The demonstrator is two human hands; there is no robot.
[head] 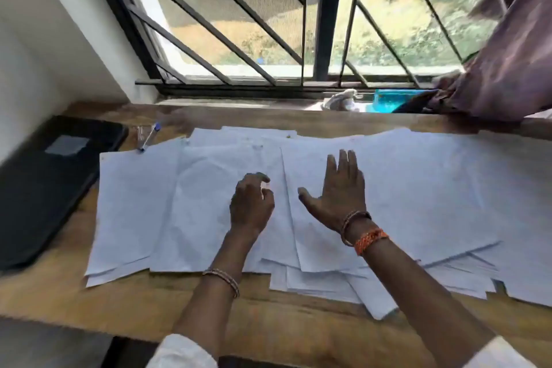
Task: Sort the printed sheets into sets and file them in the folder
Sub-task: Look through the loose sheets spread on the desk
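Clearly we were at the sorting step: the printed sheets [388, 188] lay spread in overlapping layers across the wooden desk [149, 302], and nothing was filed yet. Our right hand [337, 191] rested flat on one sheet, fingers straight and holding nothing. Our left hand [252, 203] had its fingers curled over the paper (whether it pinched a sheet edge, we could not tell, because the picture was blurred). The black folder [44, 188] lay closed at the left edge of the desk, beside the sheets. Next, we judged, one sheet must be separated and matched with its set.
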